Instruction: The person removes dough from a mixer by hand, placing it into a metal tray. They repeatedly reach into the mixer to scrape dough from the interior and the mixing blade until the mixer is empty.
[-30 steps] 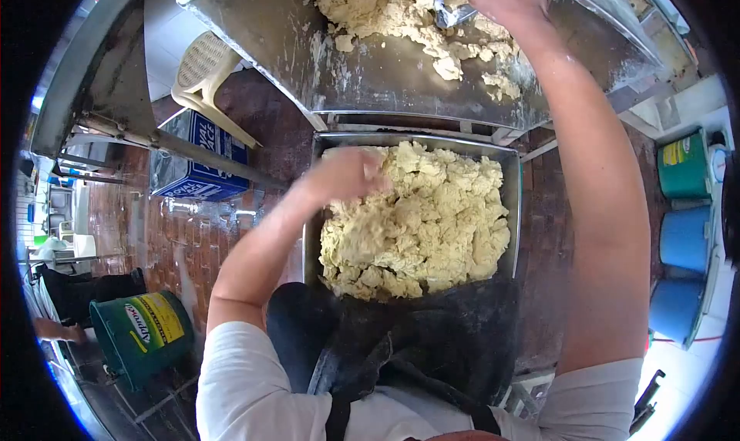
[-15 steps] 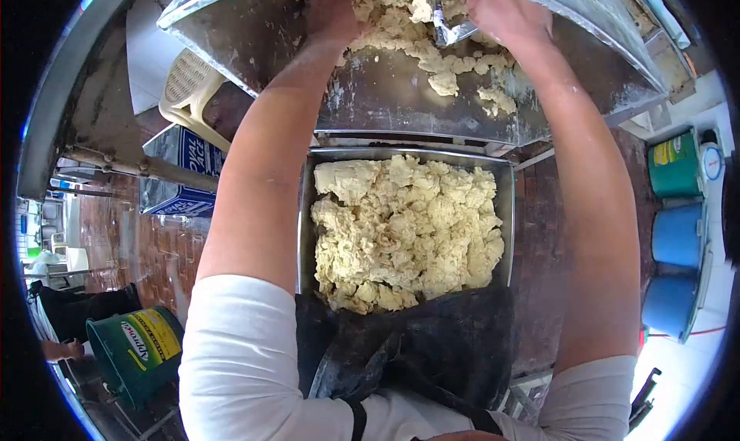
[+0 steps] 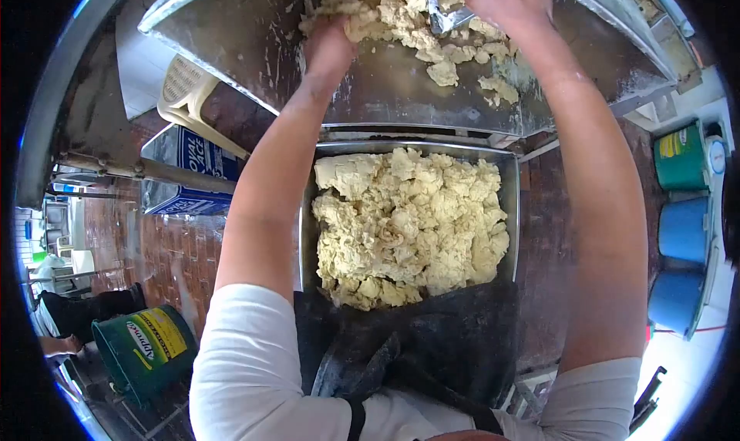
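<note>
Lumps of pale crumbly dough [image 3: 401, 25] lie in a metal trough [image 3: 432, 106] at the top of the view. My left hand [image 3: 330, 46] is at the left side of this dough, its fingers hidden by the dough and the back of the hand. On the right, my right hand [image 3: 505, 1] is closed beside a metal tool [image 3: 451, 18] with a straight edge; its fingertips are cut off from clear view. Below the trough, a rectangular metal tub [image 3: 512, 210] holds a large heap of dough [image 3: 408, 225].
A green bucket [image 3: 146, 352] stands at lower left, near a person's hand [image 3: 60, 345]. A plastic chair [image 3: 185, 90] and a blue box [image 3: 189, 171] are at left. Blue bins [image 3: 682, 229] and another green bucket [image 3: 680, 159] line the right. Black cloth [image 3: 416, 341] covers the tub's near end.
My left hand has moved down toward the near side of the trough dough. My right hand has shifted slightly up, and the whole view has shifted a little.
</note>
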The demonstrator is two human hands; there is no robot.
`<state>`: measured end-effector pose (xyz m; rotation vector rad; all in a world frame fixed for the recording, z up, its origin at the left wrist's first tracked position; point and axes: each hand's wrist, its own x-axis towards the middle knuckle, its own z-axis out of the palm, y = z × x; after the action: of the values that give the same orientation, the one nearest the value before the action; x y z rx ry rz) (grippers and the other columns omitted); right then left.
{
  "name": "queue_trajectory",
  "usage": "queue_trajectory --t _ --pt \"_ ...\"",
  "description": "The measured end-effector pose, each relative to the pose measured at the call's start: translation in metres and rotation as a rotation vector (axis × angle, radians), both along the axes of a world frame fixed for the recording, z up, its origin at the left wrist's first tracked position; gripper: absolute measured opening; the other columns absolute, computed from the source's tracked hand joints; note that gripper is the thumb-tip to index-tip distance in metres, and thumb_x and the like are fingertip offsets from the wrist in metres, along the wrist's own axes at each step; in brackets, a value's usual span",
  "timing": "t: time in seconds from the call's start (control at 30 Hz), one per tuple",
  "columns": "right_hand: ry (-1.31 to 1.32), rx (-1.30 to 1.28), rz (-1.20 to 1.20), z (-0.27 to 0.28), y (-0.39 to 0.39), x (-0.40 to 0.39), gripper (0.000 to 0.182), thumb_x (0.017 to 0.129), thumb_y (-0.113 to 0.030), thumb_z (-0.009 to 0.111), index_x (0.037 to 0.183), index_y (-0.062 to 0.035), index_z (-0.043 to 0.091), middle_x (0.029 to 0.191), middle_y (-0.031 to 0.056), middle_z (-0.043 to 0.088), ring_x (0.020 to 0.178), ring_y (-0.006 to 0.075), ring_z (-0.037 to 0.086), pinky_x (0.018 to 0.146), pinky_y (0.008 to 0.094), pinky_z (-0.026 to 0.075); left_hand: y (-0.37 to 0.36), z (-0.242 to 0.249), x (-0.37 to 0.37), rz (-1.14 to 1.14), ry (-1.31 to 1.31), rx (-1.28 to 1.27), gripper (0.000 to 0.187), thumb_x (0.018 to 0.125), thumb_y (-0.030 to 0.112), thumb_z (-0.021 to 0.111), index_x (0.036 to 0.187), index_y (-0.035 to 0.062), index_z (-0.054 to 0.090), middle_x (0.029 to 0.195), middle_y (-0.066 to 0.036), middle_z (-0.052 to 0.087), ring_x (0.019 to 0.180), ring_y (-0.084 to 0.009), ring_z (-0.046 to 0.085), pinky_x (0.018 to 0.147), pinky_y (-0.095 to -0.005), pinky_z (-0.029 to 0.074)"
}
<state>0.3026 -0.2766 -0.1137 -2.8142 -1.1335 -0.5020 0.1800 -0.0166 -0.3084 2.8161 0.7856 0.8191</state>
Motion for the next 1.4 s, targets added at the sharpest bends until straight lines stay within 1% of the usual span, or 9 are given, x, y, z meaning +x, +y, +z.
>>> queue_trajectory --t 0.3,0.57,0.7,0.77,0.9,1.0,1.1,1.3,1.4 --pt "-0.174 0.039 0.070 -0.001 -0.001 -0.005 0.029 0.089 -0.031 0.065 0.090 -0.0047 0.077 0.094 0.0183 0.074 0.091 0.0378 0.071 0.077 0.0547 0.053 0.008 0.015 0.046 0.016 -0.001 -0.153 0.096 0.081 0.055 0.081 0.159 0.0272 0.032 0.163 -0.016 0.031 0.142 -0.0468 0.044 0.109 -0.0527 0.049" --pt "-0.183 0.115 0.062 -0.002 -0.001 -0.008 0.026 0.088 -0.025 0.061 0.092 -0.0059 0.078 0.094 0.0196 0.075 0.089 0.0381 0.071 0.076 0.0551 0.054 0.052 0.013 0.066 0.100 0.299 -0.077 0.062 0.084 0.040 0.077 0.142 0.0354 0.058 0.142 -0.011 0.061 0.129 -0.0356 0.061 0.104 -0.0517 0.053" --pt "-0.209 0.046 0.089 -0.002 -0.001 -0.002 0.026 0.088 -0.023 0.060 0.094 -0.0049 0.078 0.094 0.0196 0.075 0.088 0.0377 0.072 0.076 0.0551 0.054 0.027 0.016 0.016 0.001 0.277 -0.182 0.062 0.081 0.039 0.080 0.139 0.0340 0.061 0.142 -0.010 0.062 0.129 -0.0354 0.060 0.103 -0.0512 0.054" --pt "-0.050 -0.100 0.052 0.006 0.000 -0.007 0.026 0.088 -0.023 0.060 0.093 -0.0047 0.078 0.093 0.0183 0.075 0.086 0.0372 0.071 0.073 0.0549 0.054 0.022 -0.008 0.000 -0.063 0.186 0.040 0.071 0.076 0.038 0.086 0.142 0.0338 0.059 0.141 -0.012 0.062 0.127 -0.0361 0.060 0.104 -0.0486 0.053" --pt "-0.213 -0.032 0.071 -0.008 0.002 0.000 0.026 0.088 -0.024 0.061 0.091 -0.0053 0.078 0.091 0.0173 0.075 0.084 0.0367 0.071 0.070 0.0549 0.053 0.014 -0.013 -0.002 -0.180 0.037 -0.210 0.082 0.077 0.037 0.086 0.150 0.0238 0.051 0.142 -0.022 0.058 0.134 -0.0392 0.055 0.111 -0.0467 0.048" --pt "-0.228 -0.044 0.131 -0.009 0.003 0.010 0.025 0.089 -0.024 0.061 0.090 -0.0068 0.078 0.090 0.0163 0.075 0.083 0.0362 0.071 0.067 0.0549 0.053 -0.001 -0.007 0.014 -0.106 -0.083 -0.195 0.073 0.078 0.040 0.084 0.145 0.0318 0.056 0.132 -0.018 0.062 0.132 -0.0379 0.056 0.109 -0.0486 0.050" --pt "-0.160 -0.176 -0.020 0.000 0.004 -0.003 0.024 0.089 -0.023 0.062 0.090 -0.0061 0.078 0.091 0.0165 0.075 0.083 0.0364 0.071 0.068 0.0548 0.053 0.027 -0.002 0.056 0.099 0.209 0.095 0.065 0.082 0.038 0.078 0.144 0.0308 0.057 0.141 -0.016 0.057 0.132 -0.0385 0.058 0.107 -0.0527 0.052" --pt "-0.181 -0.079 -0.021 0.015 0.002 -0.018 0.024 0.091 -0.021 0.063 0.089 -0.0020 0.077 0.092 0.0187 0.075 0.085 0.0369 0.071 0.069 0.0547 0.054 0.029 0.021 0.022 -0.066 0.241 -0.138 0.062 0.080 0.026 0.079 0.140 0.0262 0.062 0.136 -0.015 0.062 0.124 -0.0341 0.064 0.102 -0.0492 0.056" --pt "-0.006 -0.324 -0.093 0.014 0.009 -0.010 0.022 0.090 -0.020 0.065 0.091 -0.0009 0.076 0.093 0.0204 0.074 0.088 0.0395 0.071 0.072 0.0553 0.055 0.017 0.002 -0.010 -0.191 0.212 -0.157 0.067 0.077 0.021 0.082 0.141 0.0231 0.062 0.127 -0.018 0.069 0.117 -0.0343 0.068 0.101 -0.0465 0.056"
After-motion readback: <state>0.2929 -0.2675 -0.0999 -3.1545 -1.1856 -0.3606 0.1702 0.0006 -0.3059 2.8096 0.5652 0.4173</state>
